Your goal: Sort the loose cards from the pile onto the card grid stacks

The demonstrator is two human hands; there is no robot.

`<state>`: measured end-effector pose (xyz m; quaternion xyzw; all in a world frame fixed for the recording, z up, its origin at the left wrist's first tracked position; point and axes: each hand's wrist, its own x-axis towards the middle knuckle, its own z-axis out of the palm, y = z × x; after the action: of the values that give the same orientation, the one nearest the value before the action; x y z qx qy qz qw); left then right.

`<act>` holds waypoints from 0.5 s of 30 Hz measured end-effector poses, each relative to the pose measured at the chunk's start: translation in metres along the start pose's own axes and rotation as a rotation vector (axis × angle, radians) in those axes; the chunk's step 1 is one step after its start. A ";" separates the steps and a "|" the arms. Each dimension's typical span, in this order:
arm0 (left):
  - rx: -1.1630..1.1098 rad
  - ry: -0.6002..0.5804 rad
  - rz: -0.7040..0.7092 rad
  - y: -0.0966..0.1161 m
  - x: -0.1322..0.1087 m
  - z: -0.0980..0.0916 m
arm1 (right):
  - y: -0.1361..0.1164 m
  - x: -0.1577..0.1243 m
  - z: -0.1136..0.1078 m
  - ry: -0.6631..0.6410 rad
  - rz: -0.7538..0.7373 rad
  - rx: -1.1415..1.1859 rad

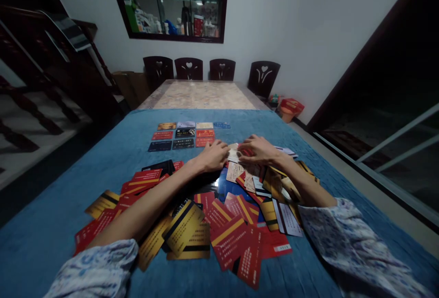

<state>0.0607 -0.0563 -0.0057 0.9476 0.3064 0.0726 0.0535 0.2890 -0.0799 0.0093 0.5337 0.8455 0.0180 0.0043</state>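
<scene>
My left hand [215, 155] reaches past the pile with its fingers curled at the left edge of a cream card [233, 153]. On the other side of that card, my right hand [260, 150] is bent over, thumb and fingers closing around a red card [246, 149]. Some fingertips are hidden. Below the hands spreads a loose heap of overlapping cards: red cards [228, 238], gold cards [185, 225] and a white card with a dark stripe [287, 218]. Printed beige cards [235, 172] lie just under my hands.
Beyond my left hand, several cards lie in rows, among them a black card [185, 133] and a blue card [222, 125]. A blue cloth [85, 156] covers the near table; bare patterned tabletop [206, 94] continues behind. Dark chairs [188, 68] stand at the far end.
</scene>
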 end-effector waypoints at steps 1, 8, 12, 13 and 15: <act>-0.008 -0.013 0.013 0.001 0.002 0.003 | -0.001 0.000 0.000 -0.018 -0.004 -0.002; -0.047 -0.082 0.013 -0.005 0.006 0.012 | -0.002 0.002 0.004 -0.043 -0.055 0.005; -0.047 -0.080 0.011 -0.007 0.003 0.009 | -0.001 0.005 0.011 -0.011 -0.056 0.029; -0.050 -0.073 0.022 -0.008 0.003 0.009 | -0.001 0.005 0.012 -0.011 -0.064 0.037; -0.051 -0.050 0.057 -0.010 0.002 0.008 | 0.000 0.006 0.014 -0.010 -0.078 0.050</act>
<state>0.0579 -0.0481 -0.0150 0.9557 0.2761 0.0582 0.0835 0.2869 -0.0742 -0.0041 0.5004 0.8658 -0.0058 -0.0041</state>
